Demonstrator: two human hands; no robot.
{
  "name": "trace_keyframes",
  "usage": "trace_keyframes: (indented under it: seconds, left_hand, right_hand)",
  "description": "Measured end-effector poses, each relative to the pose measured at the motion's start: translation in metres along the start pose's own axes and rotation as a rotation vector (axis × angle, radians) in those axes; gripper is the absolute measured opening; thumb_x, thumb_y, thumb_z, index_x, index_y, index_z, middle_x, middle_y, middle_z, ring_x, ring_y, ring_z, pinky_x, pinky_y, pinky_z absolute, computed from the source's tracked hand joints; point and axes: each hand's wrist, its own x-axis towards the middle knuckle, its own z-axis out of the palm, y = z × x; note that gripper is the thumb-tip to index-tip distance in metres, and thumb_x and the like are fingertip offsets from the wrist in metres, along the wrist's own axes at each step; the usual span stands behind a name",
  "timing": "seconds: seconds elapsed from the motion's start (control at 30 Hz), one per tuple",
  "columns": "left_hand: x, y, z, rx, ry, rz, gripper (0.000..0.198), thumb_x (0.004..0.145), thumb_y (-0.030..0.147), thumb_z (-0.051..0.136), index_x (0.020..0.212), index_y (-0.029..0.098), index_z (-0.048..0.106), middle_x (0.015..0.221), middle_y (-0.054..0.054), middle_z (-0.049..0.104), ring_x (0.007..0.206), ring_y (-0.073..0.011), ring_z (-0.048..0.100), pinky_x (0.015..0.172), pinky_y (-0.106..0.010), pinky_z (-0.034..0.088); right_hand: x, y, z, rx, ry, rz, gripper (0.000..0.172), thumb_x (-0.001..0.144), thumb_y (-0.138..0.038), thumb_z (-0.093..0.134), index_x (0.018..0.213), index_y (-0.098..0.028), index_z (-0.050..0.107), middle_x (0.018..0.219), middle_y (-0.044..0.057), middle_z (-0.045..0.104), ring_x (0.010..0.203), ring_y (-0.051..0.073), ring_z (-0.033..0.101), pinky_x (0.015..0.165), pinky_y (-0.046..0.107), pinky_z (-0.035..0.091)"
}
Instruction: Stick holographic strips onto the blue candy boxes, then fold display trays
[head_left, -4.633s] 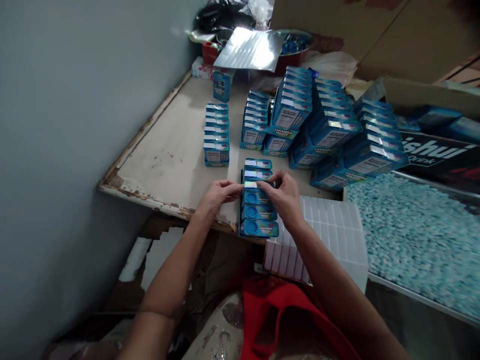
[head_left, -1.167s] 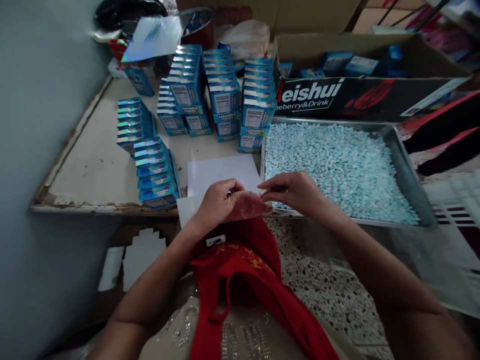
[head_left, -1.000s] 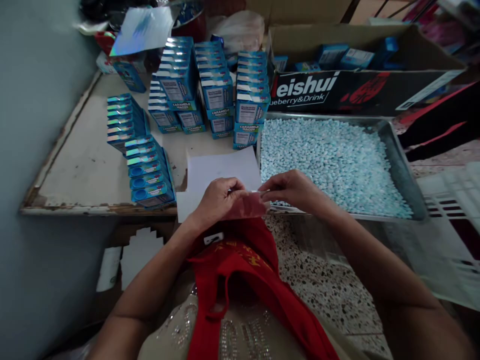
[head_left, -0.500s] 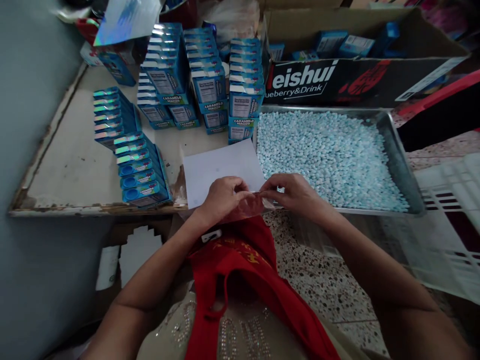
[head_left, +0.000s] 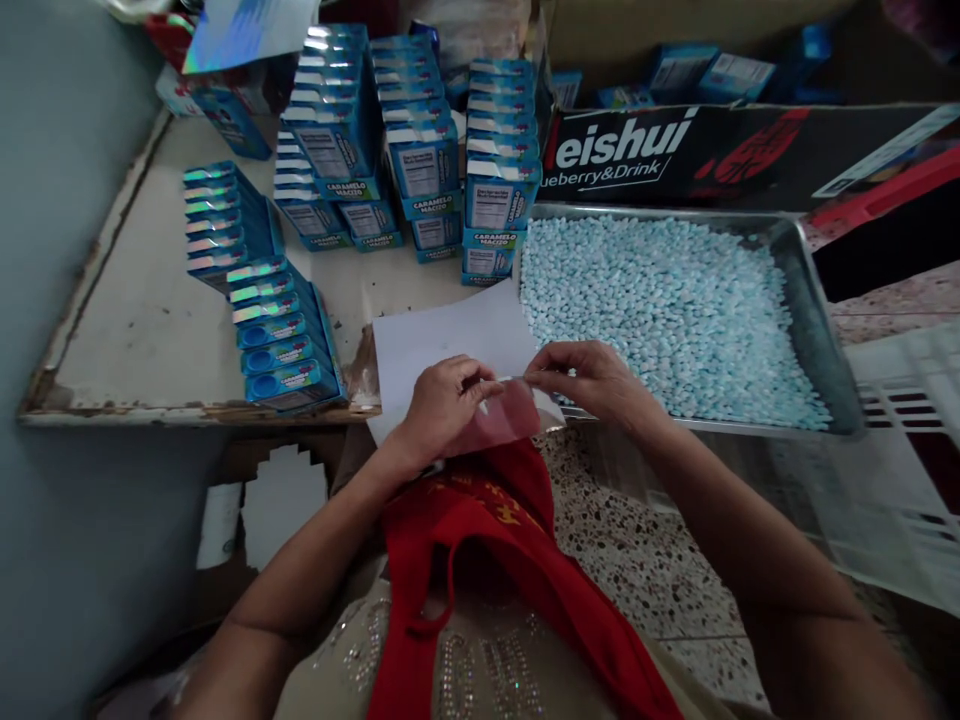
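Pinching a small clear plastic bag point(head_left: 508, 418) at its top edge, we have our left hand point(head_left: 442, 408) and right hand point(head_left: 587, 378) both closed on it. Thumb and forefinger are narrow on each and the other fingers are curled. The bag hangs between the two hands at the near edge of the worn white table point(head_left: 142, 340). Its top is over the near corner of a white paper sheet point(head_left: 442, 335) lying on the table. The bag looks reddish because the red apron point(head_left: 480, 540) shows through it. We cannot tell if anything is inside.

Our right hand sits at the near left corner of the grey metal tray point(head_left: 814, 310), which is filled with pale blue candies point(head_left: 660, 300). We cannot tell whether the hand touches the rim. Left of the sheet, a row of flat blue candy boxes point(head_left: 281, 335) lies at the table edge, well apart from both hands. Taller stacks of blue cartons point(head_left: 420, 140) stand behind the sheet. A black printed carton point(head_left: 675, 150) stands behind the tray.

Versus half a second ago, we have the same grip in the same spot, but the bag's top edge is now drawn straighter between our fingertips and our hands sit slightly farther apart. Versus the earliest frame, both hands were then on the row of flat blue candy boxes. Now they are off it and to its right, at the sheet and tray corner, and we hold the bag instead.
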Motion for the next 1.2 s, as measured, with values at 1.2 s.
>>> trace_keyframes:
  seconds: [1.2]
  left_hand:
    - [0.002,-0.006,-0.015,0.164,-0.014,0.141,0.005,0.089,0.025,0.073,0.091,0.022,0.076,0.093,-0.003,0.077,0.093,-0.0208,0.067,0.097,-0.038,0.046]
  right_hand:
    - [0.017,-0.014,-0.001,-0.675,-0.103,-0.367,0.029,0.105,-0.032,0.046,0.087,-0.027,0.068,0.084,0.002,0.074,0.089,0.023,0.064,0.099,0.044,0.033]
